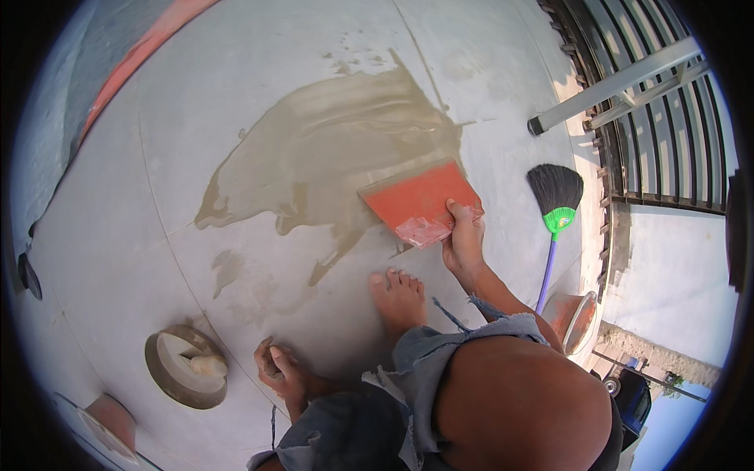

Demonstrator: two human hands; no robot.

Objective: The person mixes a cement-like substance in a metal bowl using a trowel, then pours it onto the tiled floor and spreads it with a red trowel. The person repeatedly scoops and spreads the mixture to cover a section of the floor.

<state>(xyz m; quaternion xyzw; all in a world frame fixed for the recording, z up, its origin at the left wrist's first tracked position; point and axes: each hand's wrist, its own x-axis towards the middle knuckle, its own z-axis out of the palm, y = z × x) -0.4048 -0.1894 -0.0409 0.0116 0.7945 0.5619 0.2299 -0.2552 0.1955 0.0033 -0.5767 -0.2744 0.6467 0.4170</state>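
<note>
My right hand (465, 239) grips an orange flat spreader (424, 196), thumb on its upper face and fingers out of sight beneath. Pale dried residue coats the spreader's near corner. Its blade rests at the near right side of a wet grey-brown patch of slurry (345, 125) spread over the pale tiled floor (259, 290). My left hand (284, 373) is low, beside my leg, with the fingers curled in and greyish smears on them; whatever they may hold is hidden. Left of it stands a round, shallow container (185, 367) with a light-coloured lump or cloth inside.
A broom (556, 192) with black bristles and a purple handle lies at right, near a reddish bucket (572, 320). Metal ladder legs (613, 86) stand at upper right by a dark railing (667, 118). Another bucket (114, 424) is at lower left. My bare foot (398, 298) stands below the slurry.
</note>
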